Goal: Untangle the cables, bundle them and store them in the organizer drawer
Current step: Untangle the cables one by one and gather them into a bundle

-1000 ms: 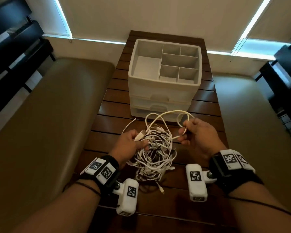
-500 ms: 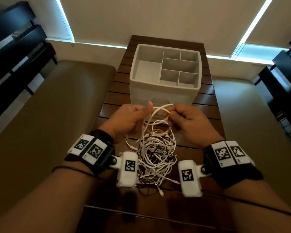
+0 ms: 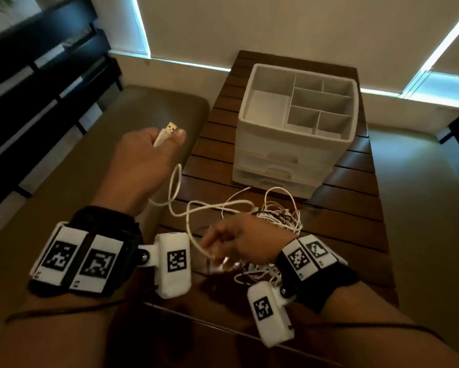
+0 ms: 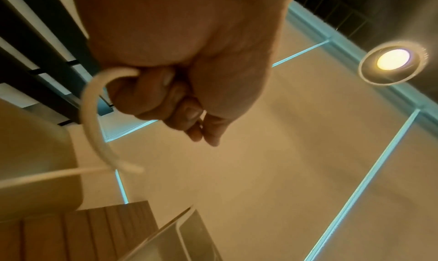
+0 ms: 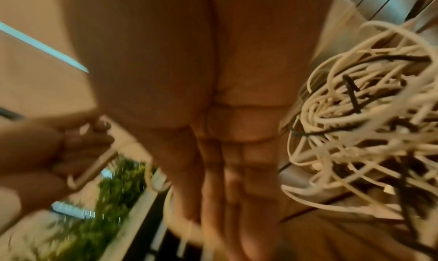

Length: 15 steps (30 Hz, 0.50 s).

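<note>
My left hand (image 3: 149, 155) is raised to the left of the table and grips one white cable (image 3: 175, 187) just behind its USB plug (image 3: 170, 128). The left wrist view shows that hand (image 4: 180, 96) curled round the cable (image 4: 92, 115). From there the cable loops down into a tangle of white and black cables (image 3: 276, 221) on the wooden table (image 3: 355, 208). My right hand (image 3: 244, 240) lies low over the tangle's near side, blurred, with the pulled cable passing under its fingers. In the right wrist view its fingers (image 5: 225, 171) look straight beside the tangle (image 5: 355, 134).
A white organizer (image 3: 289, 144) stands on the table behind the tangle, with an open divided tray on top and two shut drawers below. Olive cushioned benches flank the table on the left (image 3: 90, 181) and right (image 3: 422, 208). A ceiling lamp (image 4: 393, 59) shows in the left wrist view.
Both hands were together above the tangle. My left hand has pulled a cable end up and away to the left, and my right hand has dropped onto the tangle.
</note>
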Each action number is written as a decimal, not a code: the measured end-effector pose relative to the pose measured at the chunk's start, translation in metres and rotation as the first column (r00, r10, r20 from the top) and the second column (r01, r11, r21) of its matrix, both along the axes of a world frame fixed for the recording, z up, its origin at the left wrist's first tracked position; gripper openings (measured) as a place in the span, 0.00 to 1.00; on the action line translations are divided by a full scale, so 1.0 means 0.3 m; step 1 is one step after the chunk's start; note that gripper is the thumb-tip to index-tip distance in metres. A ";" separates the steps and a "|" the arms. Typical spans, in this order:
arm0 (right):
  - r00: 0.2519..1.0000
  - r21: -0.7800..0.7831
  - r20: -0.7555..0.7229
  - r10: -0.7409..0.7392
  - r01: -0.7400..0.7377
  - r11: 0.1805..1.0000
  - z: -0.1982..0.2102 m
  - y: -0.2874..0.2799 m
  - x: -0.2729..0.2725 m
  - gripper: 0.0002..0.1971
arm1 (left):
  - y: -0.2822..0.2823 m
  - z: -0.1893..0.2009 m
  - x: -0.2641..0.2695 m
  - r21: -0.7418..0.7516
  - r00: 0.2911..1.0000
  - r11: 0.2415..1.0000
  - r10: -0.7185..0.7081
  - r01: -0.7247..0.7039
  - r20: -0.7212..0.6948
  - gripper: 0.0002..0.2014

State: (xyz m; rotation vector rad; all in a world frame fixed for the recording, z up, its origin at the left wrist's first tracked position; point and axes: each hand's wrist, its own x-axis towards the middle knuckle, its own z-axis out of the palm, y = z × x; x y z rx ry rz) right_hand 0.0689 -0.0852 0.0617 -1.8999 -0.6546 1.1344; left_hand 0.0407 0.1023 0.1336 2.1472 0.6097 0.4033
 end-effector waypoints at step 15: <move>0.931 -0.451 0.364 0.017 0.160 0.878 -0.182 -0.173 0.177 0.27 | -0.249 -0.277 0.129 -0.320 0.806 0.878 -0.462 0.356 -0.370 0.12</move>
